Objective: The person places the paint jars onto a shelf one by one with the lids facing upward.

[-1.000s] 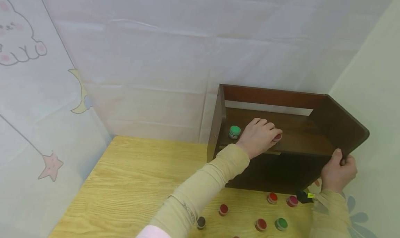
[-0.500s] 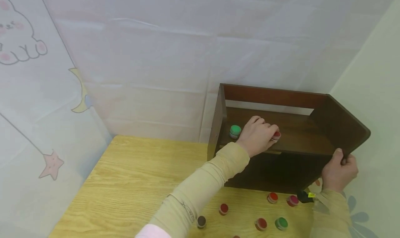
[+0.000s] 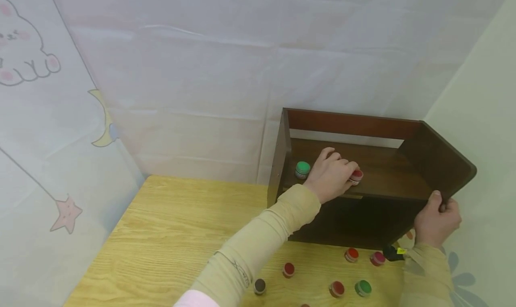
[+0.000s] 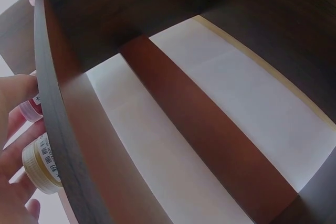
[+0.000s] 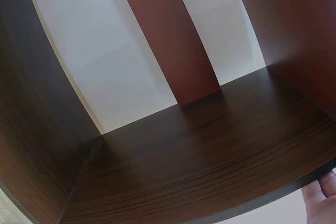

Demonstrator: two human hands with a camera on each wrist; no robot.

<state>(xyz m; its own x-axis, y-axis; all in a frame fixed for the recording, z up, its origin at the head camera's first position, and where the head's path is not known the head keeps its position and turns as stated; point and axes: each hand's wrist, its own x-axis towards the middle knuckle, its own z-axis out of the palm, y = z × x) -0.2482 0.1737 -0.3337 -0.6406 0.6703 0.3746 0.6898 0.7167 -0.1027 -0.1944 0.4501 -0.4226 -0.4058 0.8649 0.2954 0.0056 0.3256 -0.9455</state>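
My left hand (image 3: pixel 331 175) is over the top shelf of a dark brown wooden desktop shelf (image 3: pixel 397 172), holding a small red-topped jar (image 3: pixel 356 177) between thumb and fingers near the shelf's front edge. A second jar with a tan lid (image 4: pixel 42 169) shows among that hand's fingers in the left wrist view; whether they hold it I cannot tell. Left of the hand stands a green-topped jar (image 3: pixel 303 169) on the same board. At the right, my right hand (image 3: pixel 437 219) grips the front edge of the side panel (image 3: pixel 447 164), its fingertips partly hidden.
On the yellow wood-grain table (image 3: pixel 173 235) stand several small jars, among them a dark brown one (image 3: pixel 260 286), a green one (image 3: pixel 363 288) and a magenta one (image 3: pixel 377 258). A black object with a yellow tag (image 3: pixel 393 253) lies by the right forearm. Walls close off the back and right.
The red-topped jar has come slightly lower and nearer the shelf's front, and more of it shows beside my left fingers. My right hand stays on the side panel.
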